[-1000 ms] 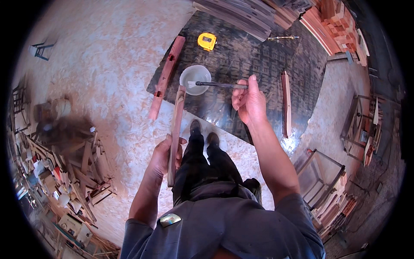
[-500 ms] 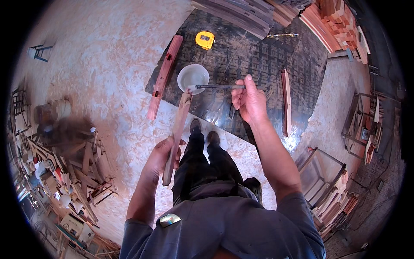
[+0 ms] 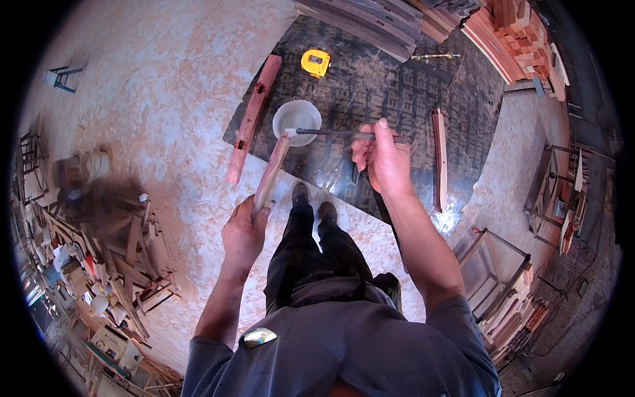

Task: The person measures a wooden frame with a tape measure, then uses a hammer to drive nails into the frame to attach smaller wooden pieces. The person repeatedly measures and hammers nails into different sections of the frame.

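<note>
My left hand [image 3: 243, 228] is closed around the near end of a narrow wooden piece [image 3: 272, 173], which slants away toward a white bowl [image 3: 311, 109]. Between the fingers and thumb of my right hand [image 3: 385, 157] is a thin dark-handled brush [image 3: 334, 133]. Its pale tip meets the far end of the wooden piece, over the bowl's near rim. What the bowl contains is hard to make out. Left of the bowl lies a reddish wooden rail [image 3: 253, 119] with dark slots cut into it.
A dark printed board [image 3: 403, 86] lies under the bowl, with a yellow tape measure [image 3: 315, 63] and two thin strips [image 3: 441, 159] on it. Dark planks [image 3: 370, 23] and stacked reddish lumber [image 3: 519, 40] are at the back. Scrap wood [image 3: 132, 258] piles up on the left.
The wooden piece has turned in my left hand, and its near end no longer sticks out below my fingers. My right hand and the brush have barely shifted.
</note>
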Demonstrator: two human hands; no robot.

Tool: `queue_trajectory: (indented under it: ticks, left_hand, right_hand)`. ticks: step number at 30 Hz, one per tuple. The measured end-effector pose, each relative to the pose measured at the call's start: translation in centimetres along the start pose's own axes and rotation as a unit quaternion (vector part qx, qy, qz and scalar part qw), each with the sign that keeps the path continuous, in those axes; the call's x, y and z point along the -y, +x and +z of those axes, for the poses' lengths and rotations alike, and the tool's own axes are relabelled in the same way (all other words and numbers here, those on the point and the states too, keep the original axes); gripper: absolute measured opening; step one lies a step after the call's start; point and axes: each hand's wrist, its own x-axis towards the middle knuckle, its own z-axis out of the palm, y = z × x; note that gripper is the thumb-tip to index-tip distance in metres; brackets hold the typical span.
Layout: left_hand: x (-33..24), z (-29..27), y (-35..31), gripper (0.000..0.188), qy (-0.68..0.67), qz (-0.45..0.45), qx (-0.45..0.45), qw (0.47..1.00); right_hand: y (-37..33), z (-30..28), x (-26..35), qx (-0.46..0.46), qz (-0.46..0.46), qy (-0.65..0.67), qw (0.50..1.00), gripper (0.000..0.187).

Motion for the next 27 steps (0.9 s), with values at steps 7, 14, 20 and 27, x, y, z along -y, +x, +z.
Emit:
queue_trajectory:
  ticks: [7, 14, 20, 27]
  left_hand:
    - [-0.1, 0.0, 0.2, 0.038, 0.087, 0.039, -0.031, 0.995]
    - [0.7, -0.5, -0.1, 0.041, 0.16, 0.097, -0.057, 0.981]
    - [1.2, -0.5, -0.4, 0.044, 0.214, 0.126, -0.093, 0.964]
    - [1.0, -0.7, -0.7, 0.045, 0.244, 0.11, -0.098, 0.958]
  right_hand:
    - [-0.1, -0.4, -0.5, 0.036, -0.009, -0.092, 0.995, 0.036]
    - [-0.2, -1.0, -0.3, 0.015, -0.02, -0.092, 0.995, 0.035]
    - [-2.0, -0.4, 0.2, 0.037, -0.054, -0.138, 0.988, 0.029]
    - [-2.5, -0.6, -0.7, 0.074, -0.061, -0.213, 0.972, 0.023]
